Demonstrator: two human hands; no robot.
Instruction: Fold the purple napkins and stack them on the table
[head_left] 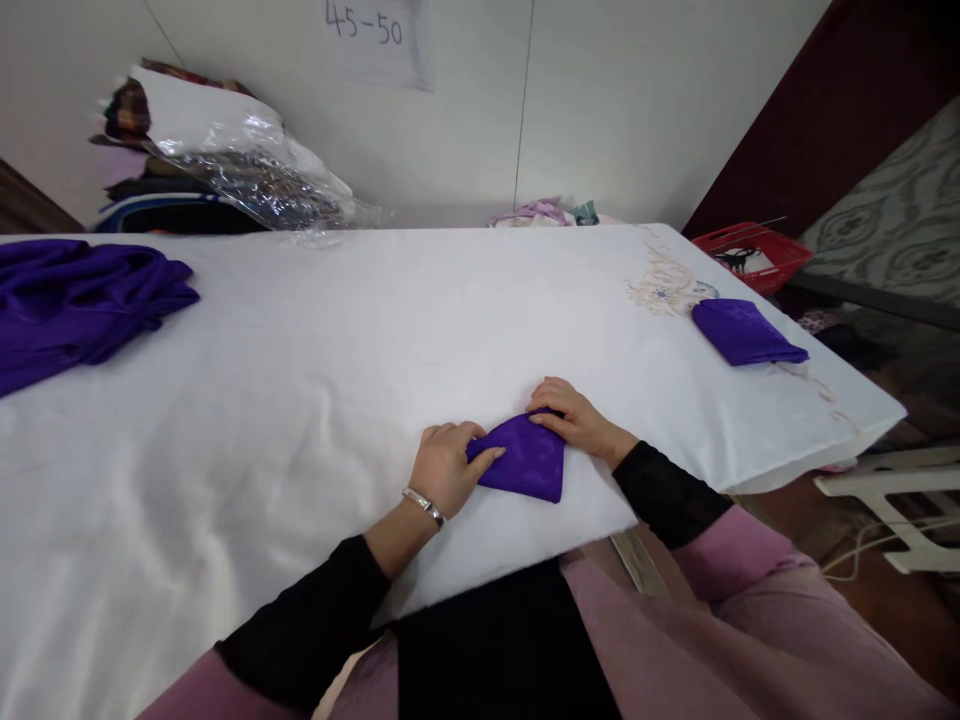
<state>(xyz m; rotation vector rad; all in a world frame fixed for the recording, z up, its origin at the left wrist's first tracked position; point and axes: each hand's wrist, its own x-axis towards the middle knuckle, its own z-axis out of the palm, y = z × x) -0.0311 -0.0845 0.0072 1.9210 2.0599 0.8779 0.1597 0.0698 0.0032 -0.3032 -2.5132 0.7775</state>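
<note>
A small folded piece of purple cloth (pixel 529 462) lies near the front edge of the table, its surface faintly patterned. My left hand (pixel 448 462), with a silver bracelet at the wrist, pinches its left end between thumb and fingers. At the upper right corner my right hand (pixel 568 415) grips the same cloth, thumb on top and fingers behind. The fingers' undersides are hidden. Farther right lies another folded purple cloth (pixel 746 332), apart from my hands.
White cloth covers the table (pixel 405 310). A loose purple fabric heap (pixel 90 300) lies at the left. Behind it stand stacked fabrics with clear plastic wrap (pixel 262 185). A red basket (pixel 757 255) is beyond the right edge, and a white plastic stool (pixel 896 505) stands lower right.
</note>
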